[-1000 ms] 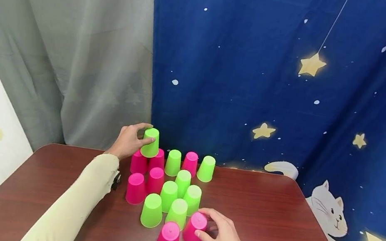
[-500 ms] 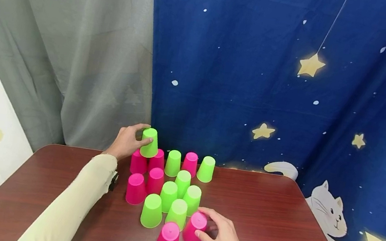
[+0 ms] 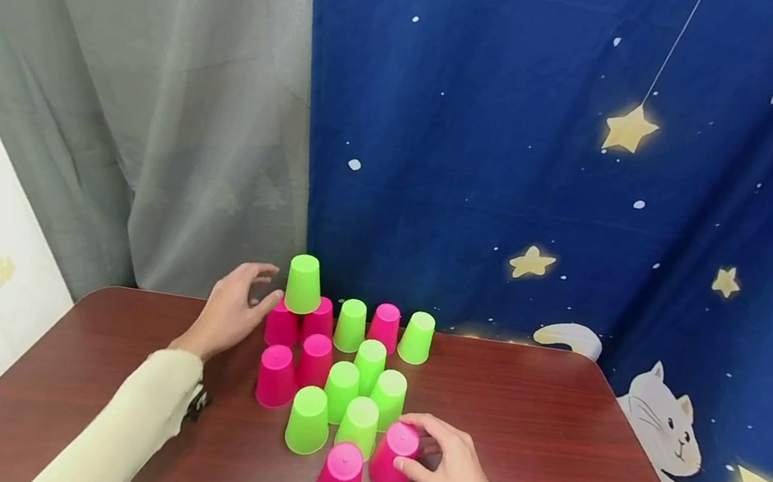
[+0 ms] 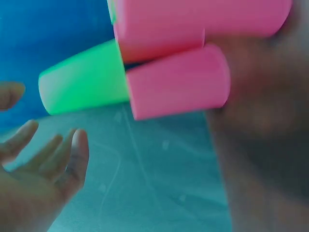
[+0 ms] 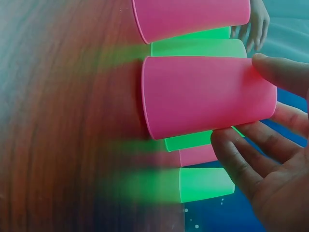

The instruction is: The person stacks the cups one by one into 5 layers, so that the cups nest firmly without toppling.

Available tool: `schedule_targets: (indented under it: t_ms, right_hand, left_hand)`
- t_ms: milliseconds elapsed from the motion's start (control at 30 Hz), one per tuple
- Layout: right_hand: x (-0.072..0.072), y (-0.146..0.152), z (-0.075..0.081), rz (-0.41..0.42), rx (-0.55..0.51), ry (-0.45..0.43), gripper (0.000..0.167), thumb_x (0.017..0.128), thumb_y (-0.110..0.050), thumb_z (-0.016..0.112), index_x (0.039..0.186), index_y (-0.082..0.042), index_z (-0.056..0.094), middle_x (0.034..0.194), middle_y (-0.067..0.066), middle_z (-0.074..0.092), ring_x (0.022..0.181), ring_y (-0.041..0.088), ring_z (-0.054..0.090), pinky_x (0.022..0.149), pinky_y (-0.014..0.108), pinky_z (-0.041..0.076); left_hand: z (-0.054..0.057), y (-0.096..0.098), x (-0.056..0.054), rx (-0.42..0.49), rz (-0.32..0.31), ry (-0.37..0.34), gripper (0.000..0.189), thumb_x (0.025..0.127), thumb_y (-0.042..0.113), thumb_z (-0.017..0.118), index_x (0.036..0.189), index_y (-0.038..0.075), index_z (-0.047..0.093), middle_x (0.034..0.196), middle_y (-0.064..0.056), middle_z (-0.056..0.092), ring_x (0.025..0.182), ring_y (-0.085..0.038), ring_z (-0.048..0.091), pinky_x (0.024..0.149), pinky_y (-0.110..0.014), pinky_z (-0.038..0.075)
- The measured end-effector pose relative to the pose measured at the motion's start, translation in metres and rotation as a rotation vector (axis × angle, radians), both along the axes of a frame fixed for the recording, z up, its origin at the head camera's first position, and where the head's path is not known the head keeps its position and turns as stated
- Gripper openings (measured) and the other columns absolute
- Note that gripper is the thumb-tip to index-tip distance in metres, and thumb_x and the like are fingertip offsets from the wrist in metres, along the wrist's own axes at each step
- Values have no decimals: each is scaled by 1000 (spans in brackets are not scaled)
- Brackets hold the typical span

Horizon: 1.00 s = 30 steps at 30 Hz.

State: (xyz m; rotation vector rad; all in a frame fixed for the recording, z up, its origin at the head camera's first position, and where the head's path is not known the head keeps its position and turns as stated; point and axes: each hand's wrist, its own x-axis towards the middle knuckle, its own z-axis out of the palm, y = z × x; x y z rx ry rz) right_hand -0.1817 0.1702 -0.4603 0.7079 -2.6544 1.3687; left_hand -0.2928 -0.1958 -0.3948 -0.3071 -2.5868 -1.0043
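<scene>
An upside-down green cup point(image 3: 304, 285) stands across two pink cups, a left one point(image 3: 281, 324) and a right one point(image 3: 319, 318), at the table's far left. Just left of it is my left hand point(image 3: 229, 310), fingers spread and apart from the green cup; the left wrist view shows a gap between the fingers point(image 4: 77, 154) and that cup. My right hand point(image 3: 461, 479) holds a pink cup point(image 3: 391, 459) at the near right between thumb and fingers. In the right wrist view this pink cup point(image 5: 203, 96) has its rim at the table surface.
A pink cup point(image 3: 338, 480) stands at the near edge of the group. Several green cups, one in front point(image 3: 308, 421), fill the middle. Behind them is a row with a green point(image 3: 350, 325), a pink point(image 3: 384, 327) and another green cup point(image 3: 416, 338). Curtains point(image 3: 445, 158) hang behind the table point(image 3: 520, 405).
My left hand has let go of the green cup and drawn back to the left and down; the cup stays on the pink ones. The right hand keeps its hold on the pink cup.
</scene>
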Motion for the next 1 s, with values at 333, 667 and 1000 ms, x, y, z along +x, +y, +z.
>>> schedule_targets:
  t_ms: [333,667,1000]
  right_hand:
    - [-11,10,24,81,0,-59,44,84,-24,82,123,-15,66,108,0,74,91,5,70,81,25,61]
    - [-17,12,52,155,36,-50,42,84,-25,82,121,-15,66,107,0,74,91,6,70,81,24,61]
    - [-32,10,88,172,86,41,45,82,-23,84,123,-18,65,105,-3,74,90,7,70,81,26,61]
  left_hand:
    - [-40,32,78,64,1,322,30,86,1,70,115,3,63,116,-6,63,96,-20,63,75,-33,58]
    - [-58,73,138,-18,-70,371,35,80,3,75,112,12,64,111,7,63,96,-5,61,85,-13,48]
    - [-56,79,158,-81,-313,0,41,86,26,77,123,20,59,115,9,63,99,-9,64,82,-25,60]
